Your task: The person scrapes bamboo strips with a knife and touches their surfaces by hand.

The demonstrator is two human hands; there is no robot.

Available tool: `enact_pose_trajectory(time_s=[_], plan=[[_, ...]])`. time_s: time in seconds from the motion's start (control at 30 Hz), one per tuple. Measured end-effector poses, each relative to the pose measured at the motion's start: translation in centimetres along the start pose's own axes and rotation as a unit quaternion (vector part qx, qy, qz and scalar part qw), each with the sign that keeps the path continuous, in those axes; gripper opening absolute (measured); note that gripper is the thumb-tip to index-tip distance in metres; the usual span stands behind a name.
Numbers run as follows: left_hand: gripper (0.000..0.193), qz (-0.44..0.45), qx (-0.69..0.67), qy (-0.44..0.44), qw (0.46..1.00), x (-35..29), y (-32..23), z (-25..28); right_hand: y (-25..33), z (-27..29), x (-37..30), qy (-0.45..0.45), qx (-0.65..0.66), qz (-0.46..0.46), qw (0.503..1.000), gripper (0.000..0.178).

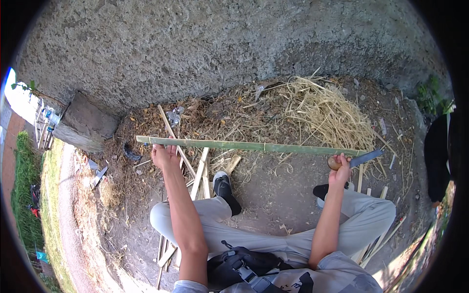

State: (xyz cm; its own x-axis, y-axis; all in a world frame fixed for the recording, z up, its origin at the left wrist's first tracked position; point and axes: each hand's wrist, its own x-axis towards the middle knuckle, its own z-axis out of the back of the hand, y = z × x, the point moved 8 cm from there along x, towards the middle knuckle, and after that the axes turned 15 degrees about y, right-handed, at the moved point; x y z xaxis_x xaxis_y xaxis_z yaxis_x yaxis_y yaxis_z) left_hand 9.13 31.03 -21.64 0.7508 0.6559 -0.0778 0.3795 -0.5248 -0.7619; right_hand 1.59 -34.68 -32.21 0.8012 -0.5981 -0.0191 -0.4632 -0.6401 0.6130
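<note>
Seated worker: legs in grey trousers (181,215) bend to either side of a black bag (244,266).
Right hand: the grip (340,168) is closed around the round wooden handle of a knife (366,157), blade pointing right.
Left hand: fingers and thumb (165,156) pinch a long green strip (234,144), apparently bamboo, close to its left end.
Green strip: held out beyond the knees, seemingly clear of the ground (273,195), its long axis running side to side and dipping slightly rightward; from the left grip it extends right, almost all its length between the hands.
Knife and strip: the right hand is nearer the strip's far-right end, which lies just beyond its fingers and beside the blade.
Shavings: a pale heap (337,110) near the ground's far edge, against a rough wall (220,44).
Hard to make out: whether blade or right fingers touch the strip; the left fingertips behind it; its exact right tip against the clutter.
Cut off: a figure in black (436,156) at the right rim.
</note>
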Motion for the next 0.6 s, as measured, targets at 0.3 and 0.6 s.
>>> enact_pose_trajectory(time_s=[0.3, 0.6], plan=[[0.030, 0.054, -0.074, -0.060, 0.994, 0.4, 1.6, 0.1, -0.6, 2.4, 0.4, -0.058, 0.021, -0.035, 0.997, 0.023], [0.018, 0.141, -0.142, -0.064, 0.978, 0.2, 3.2, -0.1, -0.8, 3.2, 0.7, -0.063, 0.032, -0.030, 0.997, 0.021]])
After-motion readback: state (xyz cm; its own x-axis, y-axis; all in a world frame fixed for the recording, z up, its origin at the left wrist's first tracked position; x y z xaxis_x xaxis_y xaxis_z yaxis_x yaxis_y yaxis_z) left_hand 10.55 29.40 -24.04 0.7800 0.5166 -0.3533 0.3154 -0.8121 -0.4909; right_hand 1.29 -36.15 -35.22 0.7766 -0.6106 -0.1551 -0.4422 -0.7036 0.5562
